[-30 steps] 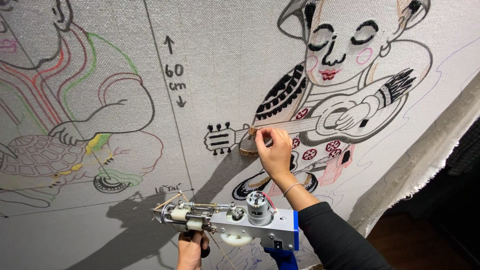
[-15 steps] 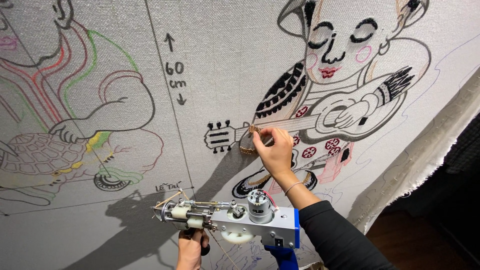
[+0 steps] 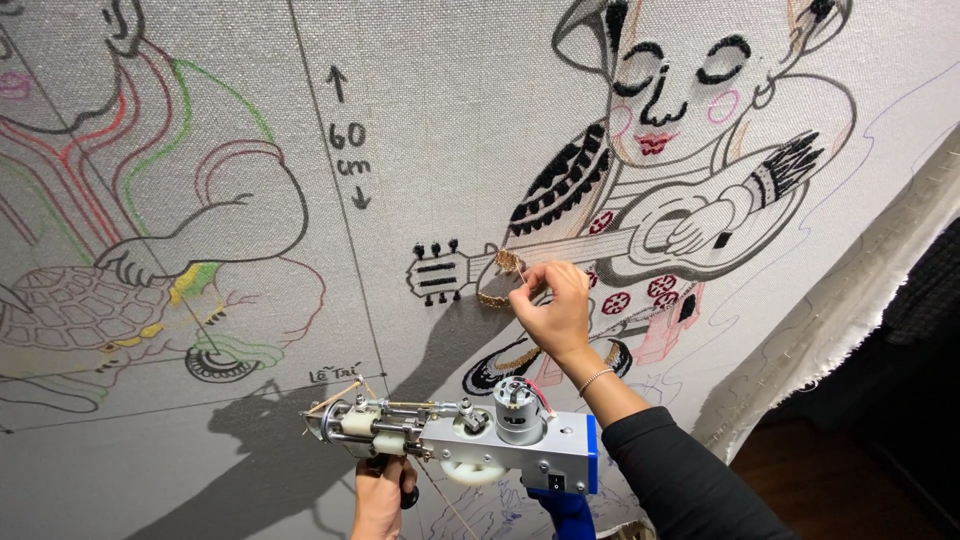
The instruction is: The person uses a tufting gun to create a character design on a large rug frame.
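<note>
- Two hands at a stretched tufting cloth point(image 3: 430, 330): the right hand point(image 3: 553, 312) pinches a tan yarn strand point(image 3: 508, 265) beside the drawn guitar neck, mid-cloth.
- Left hand point(image 3: 380, 497), fingers clenched round the grip, holds a tufting gun point(image 3: 470, 440) near the bottom edge.
- The yarn looks light, limp, best pinched near its end.

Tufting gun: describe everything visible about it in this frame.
The tufting gun is a metal-looking, silver-grey machine with a blue rear plate and blue handle below, a round motor on top, a white gear wheel beneath, and rods leading to a needle end at left. It lies roughly level, nose pointing left, in front of the cloth, low in frame. The left hand grips it from under. Tan yarn runs at its nose.
</note>
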